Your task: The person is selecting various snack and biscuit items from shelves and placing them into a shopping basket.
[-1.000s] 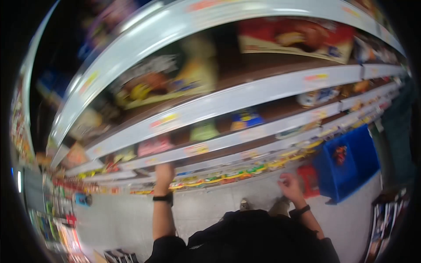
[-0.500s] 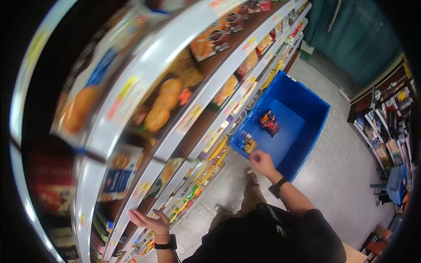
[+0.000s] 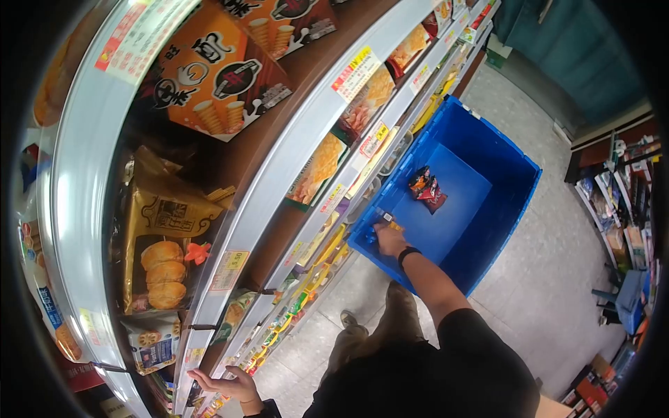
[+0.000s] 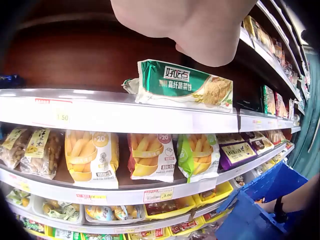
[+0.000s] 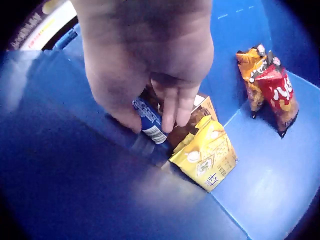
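My right hand [image 3: 387, 239] reaches down into the near left corner of a blue crate [image 3: 488, 209]. In the right wrist view its thumb and fingers [image 5: 175, 107] pinch a small blue-wrapped pack [image 5: 150, 122] that stands beside a yellow box [image 5: 206, 154] and a brown box [image 5: 200, 107]. Two snack bags, one orange and one red [image 5: 270, 87], lie farther in on the crate floor. My left hand [image 3: 221, 382] stays low by the shelf edge, palm up, fingers relaxed and holding nothing. Only its underside [image 4: 190, 25] shows in the left wrist view, above a green packet [image 4: 185, 85].
Long store shelves [image 3: 279, 188] packed with snack bags and boxes run along my left, with price strips on their edges. The crate stands on the grey tiled floor [image 3: 543, 279] against the bottom shelf. More racks [image 3: 620, 202] stand across the aisle at the right.
My view swung from the shelves to the crate. My right hand went from above the crate down into its corner onto the blue pack. My left hand stayed by the lower shelf.
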`<state>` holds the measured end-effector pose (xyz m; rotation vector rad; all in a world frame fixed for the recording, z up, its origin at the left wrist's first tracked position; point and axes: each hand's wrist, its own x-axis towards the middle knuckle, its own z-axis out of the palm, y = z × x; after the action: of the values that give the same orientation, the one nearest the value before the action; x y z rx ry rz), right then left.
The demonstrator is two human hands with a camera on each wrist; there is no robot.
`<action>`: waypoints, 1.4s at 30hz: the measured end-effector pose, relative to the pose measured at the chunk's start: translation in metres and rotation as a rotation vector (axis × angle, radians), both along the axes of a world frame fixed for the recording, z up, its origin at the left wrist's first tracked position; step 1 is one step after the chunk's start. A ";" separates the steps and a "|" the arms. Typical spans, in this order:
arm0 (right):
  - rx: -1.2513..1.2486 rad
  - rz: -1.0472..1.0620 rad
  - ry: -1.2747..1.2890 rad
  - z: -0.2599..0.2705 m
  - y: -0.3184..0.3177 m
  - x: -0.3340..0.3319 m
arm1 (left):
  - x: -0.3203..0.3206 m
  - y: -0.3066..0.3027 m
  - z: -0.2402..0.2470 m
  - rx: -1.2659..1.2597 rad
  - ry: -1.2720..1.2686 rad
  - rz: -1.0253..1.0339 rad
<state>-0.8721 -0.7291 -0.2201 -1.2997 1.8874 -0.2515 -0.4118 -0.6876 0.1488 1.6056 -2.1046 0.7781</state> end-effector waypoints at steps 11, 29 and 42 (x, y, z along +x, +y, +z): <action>-0.261 -0.473 -0.147 0.082 0.046 -0.025 | -0.002 0.014 0.021 -0.011 0.090 -0.021; -0.592 0.146 -1.138 0.335 0.159 0.394 | 0.177 0.077 -0.045 1.332 1.497 -0.812; -0.691 0.876 -0.553 0.351 0.214 0.651 | 0.414 0.195 -0.086 0.789 2.325 -0.258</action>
<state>-0.2208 -0.5147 0.1310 -2.1044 0.6557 -0.7347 0.0026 -0.4925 0.0627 0.9764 -0.5094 -1.5434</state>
